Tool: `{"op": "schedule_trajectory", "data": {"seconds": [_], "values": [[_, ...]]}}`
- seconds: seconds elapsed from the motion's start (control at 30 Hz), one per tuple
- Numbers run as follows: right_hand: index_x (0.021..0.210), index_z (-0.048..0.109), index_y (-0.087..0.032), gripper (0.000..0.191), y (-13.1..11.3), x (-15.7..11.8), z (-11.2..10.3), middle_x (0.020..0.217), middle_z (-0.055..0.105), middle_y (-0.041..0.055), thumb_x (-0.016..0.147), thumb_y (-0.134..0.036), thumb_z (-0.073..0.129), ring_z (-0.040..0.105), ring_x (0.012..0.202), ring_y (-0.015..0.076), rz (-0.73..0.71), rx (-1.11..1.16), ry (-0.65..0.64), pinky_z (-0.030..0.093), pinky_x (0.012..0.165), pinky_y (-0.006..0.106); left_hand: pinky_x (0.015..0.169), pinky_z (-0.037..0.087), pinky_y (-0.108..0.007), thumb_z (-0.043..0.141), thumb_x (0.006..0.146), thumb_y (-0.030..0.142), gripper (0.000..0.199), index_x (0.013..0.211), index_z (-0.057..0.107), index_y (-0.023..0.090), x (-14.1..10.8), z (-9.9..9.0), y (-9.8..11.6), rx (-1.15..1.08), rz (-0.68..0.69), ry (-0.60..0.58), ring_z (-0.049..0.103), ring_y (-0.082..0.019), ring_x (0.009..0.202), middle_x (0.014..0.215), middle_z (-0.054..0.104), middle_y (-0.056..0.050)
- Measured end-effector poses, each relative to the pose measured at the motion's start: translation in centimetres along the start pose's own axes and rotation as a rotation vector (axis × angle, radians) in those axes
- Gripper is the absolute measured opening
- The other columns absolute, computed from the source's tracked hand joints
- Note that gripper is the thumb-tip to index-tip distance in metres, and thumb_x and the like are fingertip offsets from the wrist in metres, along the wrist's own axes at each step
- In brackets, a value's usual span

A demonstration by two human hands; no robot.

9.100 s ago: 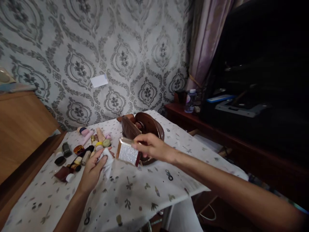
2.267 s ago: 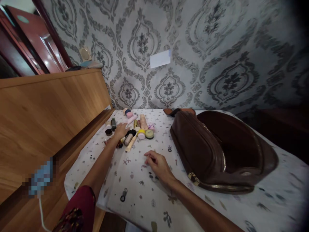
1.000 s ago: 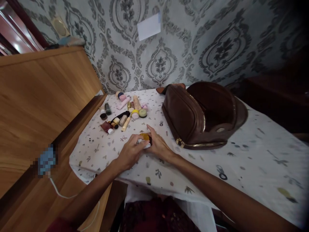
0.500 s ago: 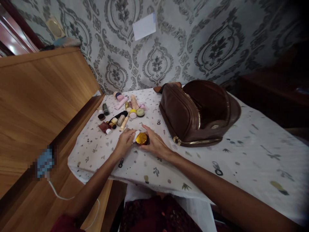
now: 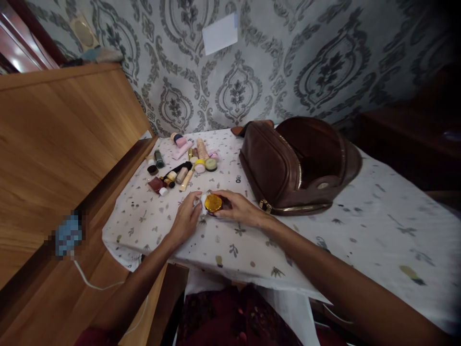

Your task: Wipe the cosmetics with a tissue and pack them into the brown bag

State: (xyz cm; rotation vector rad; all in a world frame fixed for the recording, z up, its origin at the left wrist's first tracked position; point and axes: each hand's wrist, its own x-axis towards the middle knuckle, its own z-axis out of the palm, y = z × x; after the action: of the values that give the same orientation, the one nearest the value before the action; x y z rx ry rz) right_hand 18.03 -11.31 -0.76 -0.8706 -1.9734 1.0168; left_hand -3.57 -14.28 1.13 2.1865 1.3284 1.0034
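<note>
A round jar with a shiny gold lid point(image 5: 213, 203) is between my hands, above the cloth near the table's front. My right hand point(image 5: 236, 207) grips the jar from the right, thumb and fingers around its side. A small white wipe or tissue point(image 5: 203, 203) lies against the jar's left side, pinched in the fingers of my left hand point(image 5: 186, 216). Beyond my hands is a group of cosmetics, among them a cream-coloured tube point(image 5: 186, 180), a yellow-rimmed jar point(image 5: 199, 166) and a green-lidded jar point(image 5: 211, 165).
An open brown leather bag point(image 5: 270, 166) stands right of my hands on the patterned white tablecloth point(image 5: 252, 252). At the left are a wooden panel point(image 5: 72, 125) and a blurred blue object point(image 5: 68, 234) with a white cable. Patterned wallpaper rises behind.
My right fingers have shifted lower around the jar, and my left hand has turned slightly at its side. The view has moved a little.
</note>
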Motion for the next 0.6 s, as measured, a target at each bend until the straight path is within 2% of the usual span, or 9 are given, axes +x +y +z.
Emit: {"op": "schedule_trajectory", "data": {"seconds": [0.1,0.17,0.23,0.3,0.37,0.47,0.6], "values": [[0.111,0.062,-0.017,0.048,-1.0,-0.2,0.7,0.099,0.068,0.0060,0.072,-0.040,0.078,0.062,0.090,0.0227,0.067,-0.143,0.086,0.050,0.083,0.036,0.087,0.045,-0.033,0.045,0.093,0.022,0.018,0.110,0.052,0.019,-0.2,0.0,0.7,-0.001,-0.034,-0.003,0.057,-0.019,0.094,0.102,0.061,-0.006],[0.115,0.059,-0.017,0.055,-1.7,-0.3,1.1,0.103,0.066,0.0075,0.070,-0.041,0.080,0.061,0.093,0.0240,0.096,-0.281,0.128,0.049,0.083,0.037,0.086,0.045,-0.033,0.045,0.093,0.023,0.016,0.107,0.052,0.019,-0.4,0.0,1.0,0.007,-0.039,-0.004,0.057,-0.020,0.092,0.099,0.061,-0.005],[0.124,0.056,-0.018,0.065,-2.2,-0.5,1.1,0.112,0.063,0.0102,0.069,-0.042,0.081,0.060,0.099,0.0259,0.103,-0.353,0.114,0.048,0.087,0.039,0.086,0.044,-0.033,0.045,0.093,0.024,0.015,0.105,0.051,0.019,-0.4,0.0,1.2,0.008,-0.032,-0.011,0.057,-0.020,0.092,0.099,0.060,-0.006],[0.132,0.053,-0.019,0.071,-2.5,-0.6,0.7,0.116,0.061,0.0113,0.070,-0.041,0.081,0.060,0.102,0.0263,0.074,-0.344,0.056,0.048,0.089,0.040,0.086,0.044,-0.033,0.044,0.093,0.024,0.015,0.106,0.051,0.020,-0.4,-0.1,1.3,0.005,-0.023,-0.025,0.056,-0.020,0.093,0.100,0.060,-0.006],[0.135,0.053,-0.020,0.069,-2.4,-0.6,0.1,0.117,0.061,0.0105,0.073,-0.037,0.078,0.060,0.103,0.0251,0.019,-0.270,-0.004,0.048,0.091,0.039,0.087,0.044,-0.033,0.044,0.093,0.023,0.015,0.106,0.051,0.020,-0.4,-0.1,1.3,0.007,-0.023,-0.031,0.056,-0.020,0.094,0.101,0.061,-0.006],[0.134,0.054,-0.020,0.061,-2.0,-0.5,-0.6,0.109,0.065,0.0064,0.078,-0.033,0.071,0.061,0.093,0.0212,0.001,-0.106,-0.075,0.049,0.083,0.035,0.087,0.043,-0.033,0.044,0.093,0.022,0.015,0.106,0.051,0.019,-0.3,-0.1,1.4,0.006,-0.023,-0.025,0.056,-0.020,0.095,0.101,0.061,-0.006],[0.118,0.062,-0.018,0.052,-1.8,-0.4,-0.4,0.084,0.065,0.0002,0.072,-0.037,0.077,0.057,0.074,0.0166,0.080,-0.095,0.001,0.045,0.068,0.028,0.084,0.044,-0.032,0.045,0.093,0.022,0.013,0.103,0.053,0.018,-0.4,0.0,1.5,-0.002,-0.028,-0.031,0.056,-0.019,0.091,0.097,0.060,-0.006]]}}
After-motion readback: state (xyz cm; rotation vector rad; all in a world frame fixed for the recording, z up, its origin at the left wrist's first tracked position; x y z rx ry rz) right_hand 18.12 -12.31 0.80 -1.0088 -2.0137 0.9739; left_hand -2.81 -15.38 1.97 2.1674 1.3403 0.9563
